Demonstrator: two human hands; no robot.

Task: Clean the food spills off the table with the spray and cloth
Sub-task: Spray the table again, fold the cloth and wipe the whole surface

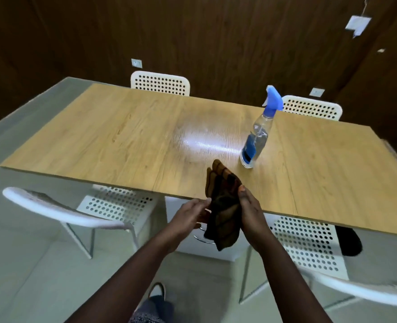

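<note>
A dark brown cloth (223, 206) hangs bunched between my two hands just off the near edge of the wooden table (123, 141). My right hand (251, 213) grips its right side with the thumb on top. My left hand (190, 215) holds its left side with fingertips against the fabric. A clear spray bottle (256, 138) with a blue trigger head and blue label stands upright on the table, just beyond the cloth to the right. A shiny wet patch (204, 143) lies at the table's middle, left of the bottle.
White perforated chairs stand around the table: two at the far side (160, 82) (311, 108), two on my side (113, 206) (307, 243). A dark wood-panelled wall rises behind. The floor is pale tile; my foot (156, 292) shows below.
</note>
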